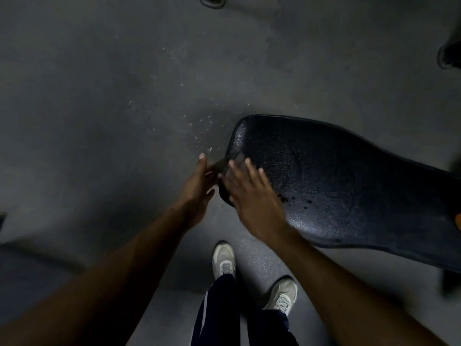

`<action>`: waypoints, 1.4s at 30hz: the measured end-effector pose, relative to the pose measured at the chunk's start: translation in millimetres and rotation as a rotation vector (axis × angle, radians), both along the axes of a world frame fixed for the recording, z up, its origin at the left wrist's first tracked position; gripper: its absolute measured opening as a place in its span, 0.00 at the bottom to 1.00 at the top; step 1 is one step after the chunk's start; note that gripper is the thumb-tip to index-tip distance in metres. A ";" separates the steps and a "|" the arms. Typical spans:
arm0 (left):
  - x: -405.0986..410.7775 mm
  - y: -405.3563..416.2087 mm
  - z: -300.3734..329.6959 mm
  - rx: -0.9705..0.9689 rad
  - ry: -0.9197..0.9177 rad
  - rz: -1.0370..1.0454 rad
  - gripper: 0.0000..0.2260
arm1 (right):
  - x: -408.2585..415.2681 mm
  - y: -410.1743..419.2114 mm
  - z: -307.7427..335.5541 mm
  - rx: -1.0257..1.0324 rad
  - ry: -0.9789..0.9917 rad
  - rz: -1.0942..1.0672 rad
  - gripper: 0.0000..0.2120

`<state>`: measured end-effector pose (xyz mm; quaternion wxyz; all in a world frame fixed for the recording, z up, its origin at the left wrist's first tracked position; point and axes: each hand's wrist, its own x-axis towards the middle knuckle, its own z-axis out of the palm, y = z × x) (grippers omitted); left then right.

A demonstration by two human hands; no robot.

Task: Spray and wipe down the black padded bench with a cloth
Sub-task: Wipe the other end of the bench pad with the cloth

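The black padded bench (336, 186) stretches from the middle of the head view to the right edge, with wet-looking spots near its front edge. Both hands are at its rounded left end. My left hand (199, 191) is just off the end, its fingers pinching a small grey cloth (219, 166) that reaches onto the pad's edge. My right hand (252, 196) lies flat on the end of the pad, fingers spread, and is motion-blurred. How much cloth is under the right hand is hidden.
Grey floor (112, 108) with white specks lies left of and beyond the bench. My white sneakers (223, 260) and dark trousers are below. Dark objects sit at the top edge (212, 1) and upper right (449, 56). A bench leg (449, 280) stands lower right.
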<state>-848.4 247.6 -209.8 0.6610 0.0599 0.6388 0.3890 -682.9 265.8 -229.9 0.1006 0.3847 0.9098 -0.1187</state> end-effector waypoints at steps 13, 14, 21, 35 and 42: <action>39.7 -11.0 13.3 0.131 0.315 -0.205 0.23 | 100.7 -14.3 0.5 -0.091 0.092 -0.472 0.27; 44.4 -12.8 11.9 0.151 0.353 -0.222 0.22 | 86.3 -6.2 0.5 -0.101 0.119 -0.546 0.27; 64.5 -13.3 1.0 0.158 0.476 -0.262 0.24 | 58.0 -14.8 -0.1 -0.082 0.055 -0.197 0.31; 90.2 -20.6 -0.8 0.044 0.898 -0.578 0.37 | 121.4 47.8 3.5 -0.162 0.138 -0.752 0.30; 104.5 -19.6 -5.3 0.052 1.067 -0.700 0.36 | 118.9 -33.9 -6.8 -0.034 0.086 -0.250 0.31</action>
